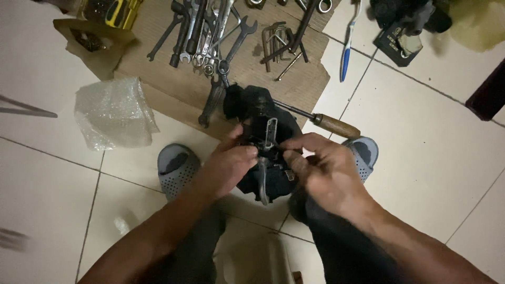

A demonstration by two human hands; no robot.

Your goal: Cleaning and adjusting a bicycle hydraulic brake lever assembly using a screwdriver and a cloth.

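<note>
The scene is dim and warm-toned, lit softly from above, with the corners falling darker. The white floor tiles (431, 158) carry faint, diffuse shadows and little glare. Motion blur softens the right hand (326, 168) and the grey streaks at the left edge. Wide-angle distortion bends the tile lines.

A small metal part (267, 152) is gripped between the left hand (231, 163) and the right hand (326, 168) over a black cloth (263, 105). Wrenches (210, 37) are spread on cardboard (300, 84); a wooden-handled screwdriver (336, 126) is laid just beside the cloth.
</note>
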